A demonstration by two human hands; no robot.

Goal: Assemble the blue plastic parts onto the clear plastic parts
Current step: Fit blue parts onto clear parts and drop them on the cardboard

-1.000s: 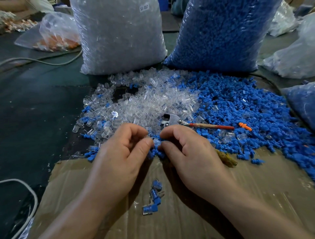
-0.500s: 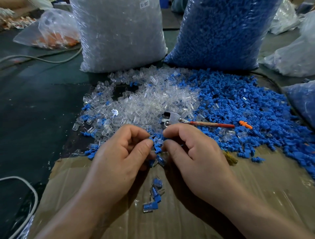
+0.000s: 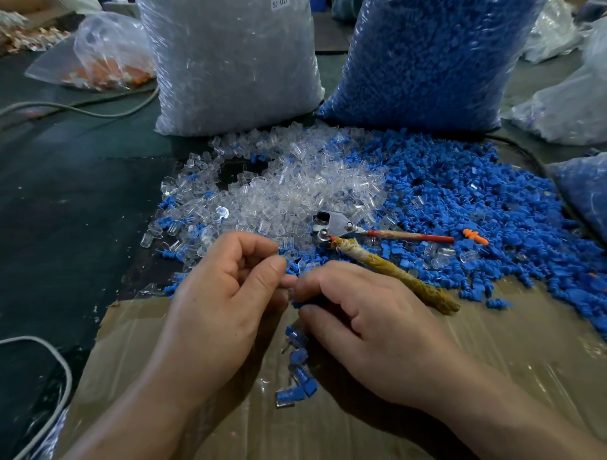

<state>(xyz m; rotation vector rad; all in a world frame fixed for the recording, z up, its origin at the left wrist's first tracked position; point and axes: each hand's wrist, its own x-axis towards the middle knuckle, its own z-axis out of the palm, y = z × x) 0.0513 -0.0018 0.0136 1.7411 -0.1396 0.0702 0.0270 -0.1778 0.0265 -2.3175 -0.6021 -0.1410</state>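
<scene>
At the top edge, a white sticker (image 3: 280, 4) on the bag (image 3: 230, 65) of clear parts reads roughly "SJ 01", cut off by the frame. Below, glossy clear caps (image 3: 289, 193) and matte ridged blue plugs (image 3: 460, 197) lie heaped on the dark surface (image 3: 82, 213), a few joined pieces (image 3: 295, 377) resting on taped cardboard (image 3: 492, 361). Above these the right hand (image 3: 361, 315) pinches one blue plug (image 3: 296, 304); the left hand (image 3: 230, 295) presses thumb to curled forefinger, and I cannot tell what it grasps.

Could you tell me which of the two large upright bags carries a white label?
The large clear plastic bag of clear parts, on the left: a white label sits at its top. The large bag of blue parts beside it shows none.
</scene>
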